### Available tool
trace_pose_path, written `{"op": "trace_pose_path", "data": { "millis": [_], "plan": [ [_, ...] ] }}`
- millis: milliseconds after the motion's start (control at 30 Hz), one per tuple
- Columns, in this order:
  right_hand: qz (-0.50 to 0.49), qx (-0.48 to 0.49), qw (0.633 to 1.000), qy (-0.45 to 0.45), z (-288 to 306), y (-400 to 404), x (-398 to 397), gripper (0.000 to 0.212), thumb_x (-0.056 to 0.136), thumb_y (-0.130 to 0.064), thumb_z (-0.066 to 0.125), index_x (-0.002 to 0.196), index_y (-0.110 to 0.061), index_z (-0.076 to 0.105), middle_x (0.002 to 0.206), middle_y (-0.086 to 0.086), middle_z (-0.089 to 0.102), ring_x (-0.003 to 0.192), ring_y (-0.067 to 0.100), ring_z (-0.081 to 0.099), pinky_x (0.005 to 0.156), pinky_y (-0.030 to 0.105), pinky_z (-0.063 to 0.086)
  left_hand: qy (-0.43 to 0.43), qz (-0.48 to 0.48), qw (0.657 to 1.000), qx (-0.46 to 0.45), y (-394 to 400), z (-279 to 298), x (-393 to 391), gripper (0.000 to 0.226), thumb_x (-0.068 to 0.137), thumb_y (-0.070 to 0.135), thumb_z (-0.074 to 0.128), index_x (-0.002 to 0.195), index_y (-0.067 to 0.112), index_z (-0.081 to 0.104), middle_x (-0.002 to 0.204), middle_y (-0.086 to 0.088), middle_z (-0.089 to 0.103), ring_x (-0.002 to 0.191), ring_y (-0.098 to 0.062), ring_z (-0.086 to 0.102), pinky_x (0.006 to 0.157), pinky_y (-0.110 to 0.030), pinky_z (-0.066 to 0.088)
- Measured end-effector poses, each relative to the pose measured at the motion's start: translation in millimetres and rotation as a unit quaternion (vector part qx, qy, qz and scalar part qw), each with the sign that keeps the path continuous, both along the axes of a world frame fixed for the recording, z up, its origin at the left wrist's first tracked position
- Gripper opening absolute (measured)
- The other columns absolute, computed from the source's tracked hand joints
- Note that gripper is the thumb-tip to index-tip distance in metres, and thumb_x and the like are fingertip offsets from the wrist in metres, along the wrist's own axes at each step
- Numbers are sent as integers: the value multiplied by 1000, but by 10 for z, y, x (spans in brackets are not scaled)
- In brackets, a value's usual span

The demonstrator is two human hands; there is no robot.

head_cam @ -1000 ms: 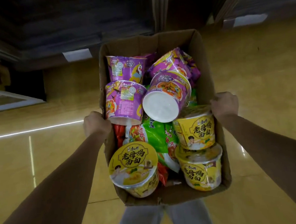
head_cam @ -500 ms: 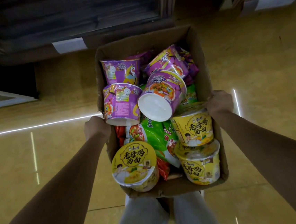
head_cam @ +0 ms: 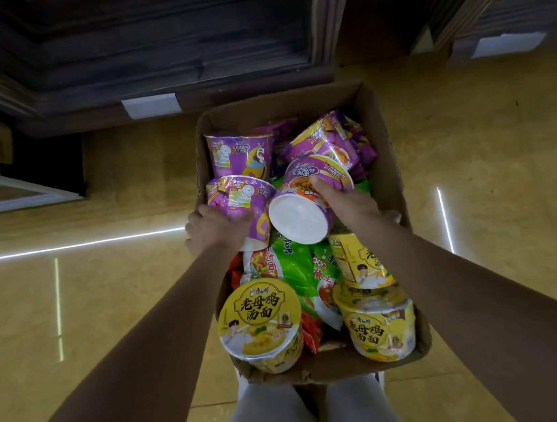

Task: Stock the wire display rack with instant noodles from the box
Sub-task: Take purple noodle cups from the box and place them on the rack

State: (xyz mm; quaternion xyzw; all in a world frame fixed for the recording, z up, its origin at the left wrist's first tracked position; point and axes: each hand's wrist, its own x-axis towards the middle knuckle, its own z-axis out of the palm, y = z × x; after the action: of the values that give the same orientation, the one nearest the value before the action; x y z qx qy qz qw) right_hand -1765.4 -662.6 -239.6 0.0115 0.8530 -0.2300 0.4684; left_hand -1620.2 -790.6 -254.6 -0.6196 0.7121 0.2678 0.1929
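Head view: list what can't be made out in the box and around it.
- Box bottom: head view, buried under cups and packets.
- Left hand fingers: curled behind a purple cup.
- Green packet: partly covered by the cups over it.
- Wire rack: not visible; the top of the frame is dark and blurred.
- Small print on the yellow cups: too small.

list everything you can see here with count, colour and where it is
cardboard box: 1, brown, on the floor ahead of the legs
purple noodle cups: 3, far half of box; one under each hand
purple noodle packets: a heap, far right corner, count unclear
yellow noodle bowls: 3, near end; one left, two right
green noodle packet: 1, box middle
red packets: partly hidden, beneath the green one
floor: glossy tan tiles
left hand: grips the left purple cup
right hand: grips the tipped purple cup
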Motion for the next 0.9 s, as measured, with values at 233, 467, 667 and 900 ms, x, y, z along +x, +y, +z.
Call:
{"op": "trace_pose_path", "data": {
  "millis": [233,467,667,900],
  "plan": [
    [-169,-95,972,-131,12,-108,59,75,65,-40,83,125,-13,47,122,6,60,98,26,62,81,37,55,-47,0,999,6,-11,86,-90,94,65,61,74,135,7,41,139,-15,38,131,-32,32,103,-46,33],
    [-126,-148,967,-162,895,169,116,63,70,-25,81,124,-10,52,111,6,65,75,13,63,49,21,50,50,138,987,61,156,888,161,86,59,67,73,119,9,58,125,-15,53,119,-32,48,100,-44,44],
    [-5,-162,978,-128,1463,294,91,119,37,-41,93,137,-23,33,129,-4,53,118,17,50,100,41,42,232,296,916,137,226,1575,385,68,48,34,92,105,9,65,108,-9,68,96,-27,66,91,-43,53],
    [59,-201,973,-97,1992,424,49,144,18,-49,94,140,-36,18,137,0,43,124,22,48,101,47,45,343,311,868,180,358,2314,572,52,59,7,86,99,16,54,106,-5,66,96,-24,66,82,-37,54]
  ]
}}
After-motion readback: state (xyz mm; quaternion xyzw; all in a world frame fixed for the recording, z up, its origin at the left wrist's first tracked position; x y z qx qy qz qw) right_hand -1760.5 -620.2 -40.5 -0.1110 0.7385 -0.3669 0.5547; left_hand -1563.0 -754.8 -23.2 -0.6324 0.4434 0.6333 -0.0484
